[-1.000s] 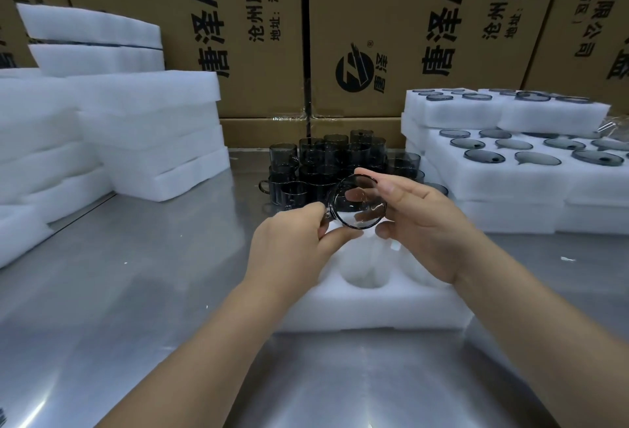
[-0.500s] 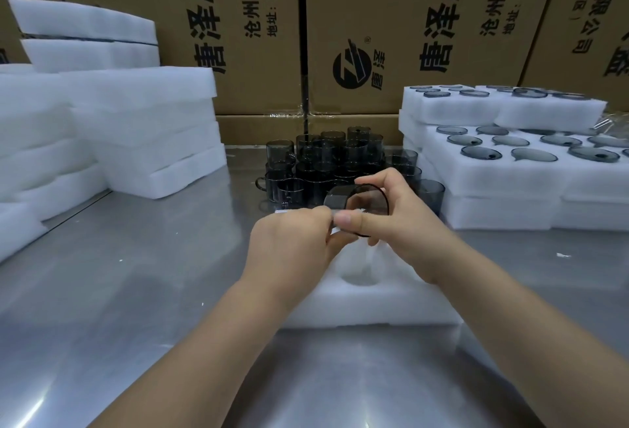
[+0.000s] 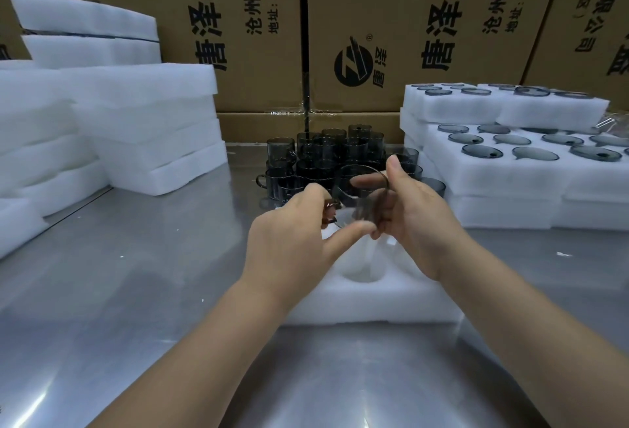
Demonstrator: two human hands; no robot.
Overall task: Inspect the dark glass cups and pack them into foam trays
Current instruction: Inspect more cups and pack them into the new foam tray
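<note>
Holding one dark glass cup (image 3: 361, 186) in both hands, just above the open foam tray (image 3: 374, 303) that is lying on the steel table (image 3: 136, 291).

My right hand (image 3: 413, 220) is wrapping the cup's body. The thumb is lying up the near side toward the rim. The fingers are curling round the far side and showing through the glass.

My left hand (image 3: 292, 247) is pinching the cup's handle (image 3: 331, 213). The forefinger is bending over it, and the thumb is stretching out under the cup toward the right hand's fingers.

The cup is blurring a little, so I am only fairly sure it is tilting with its mouth up and toward me. It is hanging clear of the tray, whose round pockets are showing beneath my hands.

Unpacked cups (image 3: 323, 158) are standing in a tight cluster on the table just behind the tray. Filled trays (image 3: 510, 172) are sitting stacked on the right, with dark glass showing in their pockets. Plain foam trays (image 3: 146, 114) are sitting in piles on the left. Printed cardboard boxes (image 3: 425, 19) are walling off the back.
</note>
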